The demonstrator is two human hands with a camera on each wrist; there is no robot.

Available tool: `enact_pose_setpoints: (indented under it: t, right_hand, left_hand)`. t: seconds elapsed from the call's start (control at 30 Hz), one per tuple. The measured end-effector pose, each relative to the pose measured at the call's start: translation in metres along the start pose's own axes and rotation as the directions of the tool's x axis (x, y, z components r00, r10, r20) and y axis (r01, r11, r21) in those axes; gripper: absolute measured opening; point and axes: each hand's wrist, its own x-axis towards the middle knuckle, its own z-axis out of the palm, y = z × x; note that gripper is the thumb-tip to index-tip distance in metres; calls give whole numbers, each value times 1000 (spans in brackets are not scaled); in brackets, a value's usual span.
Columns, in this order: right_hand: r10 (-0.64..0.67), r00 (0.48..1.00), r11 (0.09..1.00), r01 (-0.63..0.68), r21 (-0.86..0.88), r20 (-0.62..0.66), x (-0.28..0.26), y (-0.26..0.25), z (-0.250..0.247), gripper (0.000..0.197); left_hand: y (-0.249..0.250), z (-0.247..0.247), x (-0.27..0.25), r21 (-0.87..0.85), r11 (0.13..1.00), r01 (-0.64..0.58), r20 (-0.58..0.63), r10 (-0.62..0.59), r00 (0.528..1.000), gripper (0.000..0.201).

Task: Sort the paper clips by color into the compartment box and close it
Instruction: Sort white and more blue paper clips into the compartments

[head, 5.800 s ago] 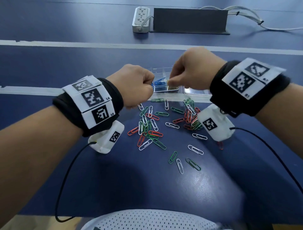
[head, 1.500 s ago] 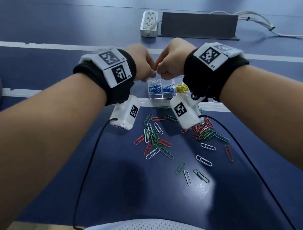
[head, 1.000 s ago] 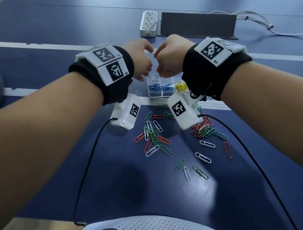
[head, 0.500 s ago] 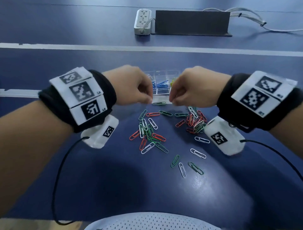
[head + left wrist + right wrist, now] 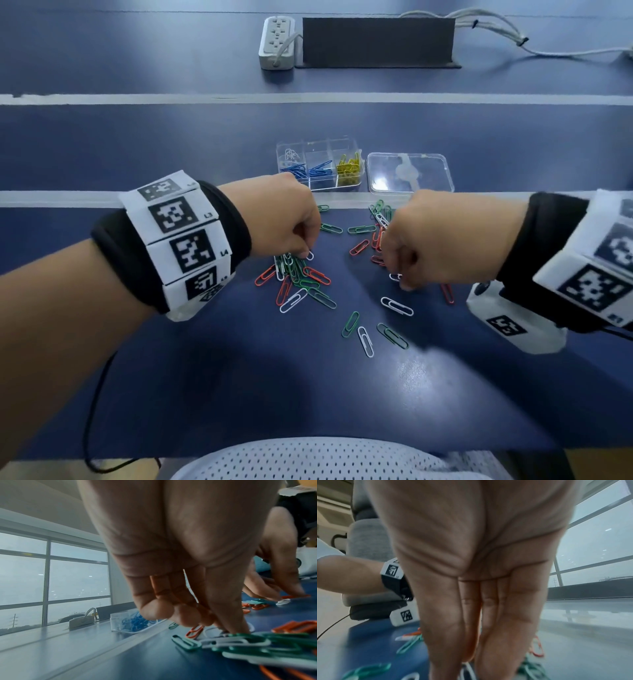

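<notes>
The clear compartment box (image 5: 319,183) stands open at the back, with white, blue and yellow clips in separate cells, and its lid (image 5: 409,171) lies open to its right. Red, green and white paper clips (image 5: 301,281) lie scattered on the blue table in front. My left hand (image 5: 304,254) is down on the left pile, fingers curled, thumb and forefinger (image 5: 229,626) pinching a white clip (image 5: 210,630) that lies there. My right hand (image 5: 401,283) reaches down at the right cluster and its fingertips (image 5: 447,660) pinch a white clip (image 5: 468,669) on the table.
A white power strip (image 5: 276,42), a dark grey block (image 5: 376,41) and white cables (image 5: 496,31) sit at the far side. White tape lines (image 5: 137,98) cross the table. A few loose clips (image 5: 364,337) lie nearer me. The table's front edge is close to my body.
Both hands came down and back from above the box, moved apart, and now sit on the clip piles. The box and lid stayed put.
</notes>
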Motion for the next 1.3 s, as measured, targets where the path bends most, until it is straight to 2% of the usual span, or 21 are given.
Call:
enact_pose_setpoints:
  t: [0.17, 0.27, 0.37, 0.43, 0.53, 0.67, 0.83, 0.9, 1.07, 1.2, 1.3]
  right_hand:
    - [2, 1000, 999, 0, 44, -31, -6, 3, 8, 13]
    - [30, 998, 992, -22, 121, -62, -12, 12, 6, 20]
    - [79, 985, 982, -51, 182, -150, -15, 23, 5, 25]
    - [64, 983, 982, -31, 184, -174, -16, 22, 6, 19]
    - [-3, 993, 992, 19, 128, -119, -17, 13, 14, 11]
    - [-38, 993, 996, 47, 75, -114, -16, 8, 23, 15]
    - [-7, 986, 983, 38, 181, -169, -16, 11, 26, 23]
    - [4, 981, 968, 45, 246, -196, -16, 11, 25, 23]
    - [-52, 977, 965, 103, 243, -207, -20, 3, 29, 19]
    - [-67, 990, 984, 86, 153, -124, -21, -2, 32, 18]
    - [-74, 991, 984, 90, 154, -108, -22, -7, 32, 14]
  left_hand:
    - [5, -2, -4, -8, 1000, -9, -12, 9, 1000, 8]
    - [4, -7, -9, -126, 992, 18, -90, -30, 996, 11]
    - [1, -12, -12, -230, 973, 17, -127, -48, 991, 14]
    - [-3, -12, -14, -293, 956, 23, -117, -60, 991, 14]
    - [-6, -9, -17, -343, 938, 42, -110, -84, 990, 21]
    - [-12, -8, -21, -340, 936, 93, -129, -144, 981, 21]
    - [-20, -2, -26, -319, 937, 142, -72, -173, 982, 15]
    - [-21, 1, -30, -314, 941, 129, -41, -149, 988, 10]
    - [-26, 5, -28, -184, 983, 0, -32, -6, 999, 24]
    - [-22, 3, -24, -141, 990, 6, -39, -11, 999, 25]
    - [-21, 3, -22, -91, 996, 12, -13, -13, 1000, 15]
